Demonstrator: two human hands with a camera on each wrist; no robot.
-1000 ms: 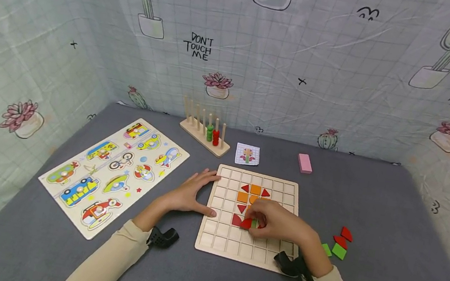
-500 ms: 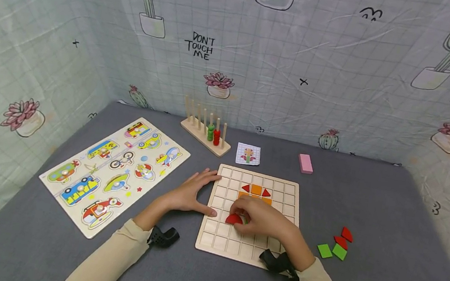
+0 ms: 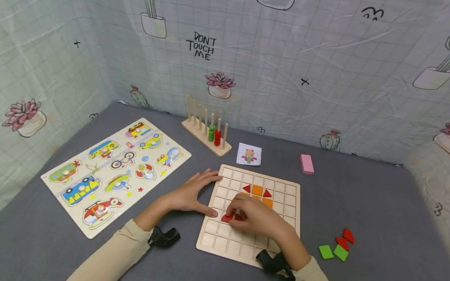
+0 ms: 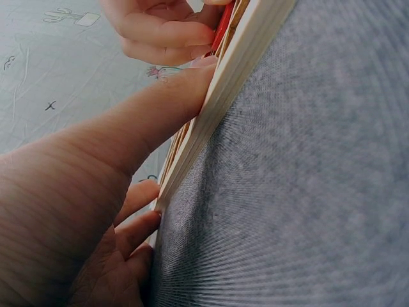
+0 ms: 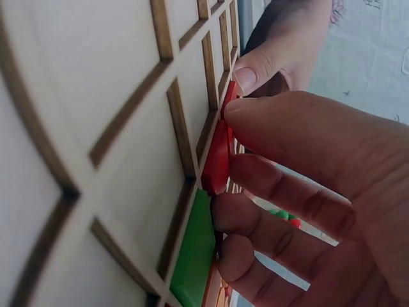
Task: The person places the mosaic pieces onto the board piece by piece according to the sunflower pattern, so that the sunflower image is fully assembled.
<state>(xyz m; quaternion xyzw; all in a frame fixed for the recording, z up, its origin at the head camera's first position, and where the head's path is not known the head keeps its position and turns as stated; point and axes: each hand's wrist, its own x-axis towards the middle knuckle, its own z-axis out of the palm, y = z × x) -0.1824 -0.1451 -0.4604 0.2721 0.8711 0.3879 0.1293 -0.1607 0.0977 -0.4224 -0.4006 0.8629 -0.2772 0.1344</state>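
In the head view, my left hand rests spread at the left edge of a gridded wooden board, thumb and fingertips touching its rim. My right hand is bent over the board and pinches a red quarter-circle piece at a left-hand cell. Beside it in the right wrist view lie another red piece and a green square. Orange squares and red triangles sit further up the board; my right hand hides part of that pattern.
Right of the board lie loose green squares and red pieces. Behind it are a pattern card, a pink block and a peg stand with green and red beads. A vehicle puzzle lies at left.
My right hand has moved left across the board with the red piece, down to a cell near the left side. My left hand stays in place.
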